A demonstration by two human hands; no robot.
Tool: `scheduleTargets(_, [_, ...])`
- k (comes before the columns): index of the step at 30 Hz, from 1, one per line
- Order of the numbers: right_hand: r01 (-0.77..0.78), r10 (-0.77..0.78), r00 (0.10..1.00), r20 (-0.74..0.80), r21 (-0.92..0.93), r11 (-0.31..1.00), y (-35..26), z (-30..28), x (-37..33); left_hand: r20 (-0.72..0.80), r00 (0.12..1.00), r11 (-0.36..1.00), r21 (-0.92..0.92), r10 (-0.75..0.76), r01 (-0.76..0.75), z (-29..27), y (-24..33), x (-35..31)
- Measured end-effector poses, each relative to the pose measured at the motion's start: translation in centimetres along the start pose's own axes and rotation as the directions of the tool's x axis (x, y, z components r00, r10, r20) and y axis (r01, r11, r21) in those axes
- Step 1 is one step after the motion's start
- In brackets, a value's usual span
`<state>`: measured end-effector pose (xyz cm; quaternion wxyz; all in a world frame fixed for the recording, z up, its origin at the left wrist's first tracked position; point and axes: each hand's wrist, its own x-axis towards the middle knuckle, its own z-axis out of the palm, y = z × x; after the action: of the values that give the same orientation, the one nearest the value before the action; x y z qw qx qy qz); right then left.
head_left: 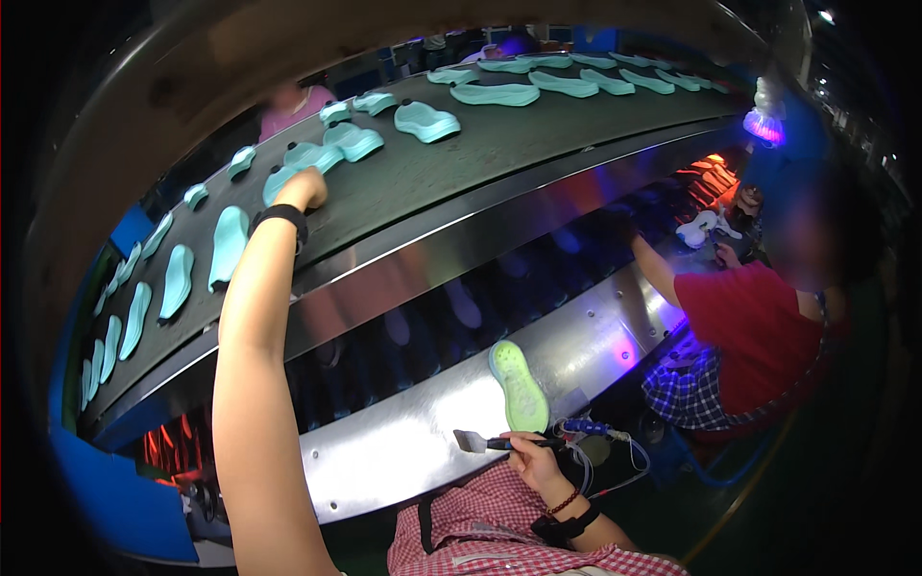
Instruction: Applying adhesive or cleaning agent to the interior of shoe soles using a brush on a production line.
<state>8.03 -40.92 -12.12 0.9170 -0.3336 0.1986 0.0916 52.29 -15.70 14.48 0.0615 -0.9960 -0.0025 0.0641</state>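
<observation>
My left hand stretches out over the upper belt, its fingers curled down against a teal shoe sole. The hand covers part of that sole and hides the fingertips. Low in the view, my right hand is closed round the black handle of a flat brush, whose grey bristles point left. Just beyond the brush, a yellow-green shoe sole lies hollow side up on the metal ledge. A black band sits on each of my wrists.
Rows of teal soles lie along the dark conveyor belt. Beneath it, darker soles sit on a lower level, with orange heater glow at the right. A co-worker in red sits at right, by a cable and tubing.
</observation>
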Motion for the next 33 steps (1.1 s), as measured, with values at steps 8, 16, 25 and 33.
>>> scheduleTargets(8, [-0.053,0.057,0.997,-0.058,0.067,0.996,-0.3,-1.9,0.5,-0.1,0.994,0.976,-0.216,-0.045,0.022,0.3,-2.3,3.5])
scheduleTargets(16, [-0.12,0.128,0.989,-0.075,0.098,0.988,0.3,-2.9,0.9,-0.26,0.949,0.977,-0.072,0.177,-0.202,-0.3,-0.9,2.5])
scheduleTargets(25, [-0.08,0.08,0.994,-0.072,0.005,0.997,0.3,-2.4,1.0,-0.424,0.682,0.744,-0.028,0.596,-0.668,-1.2,8.8,-0.4])
scheduleTargets(33, [0.097,-0.096,0.995,-0.035,0.025,0.995,-0.2,-0.6,0.7,-0.284,0.8,0.814,-0.1,0.528,-0.572,-3.0,4.8,-10.1])
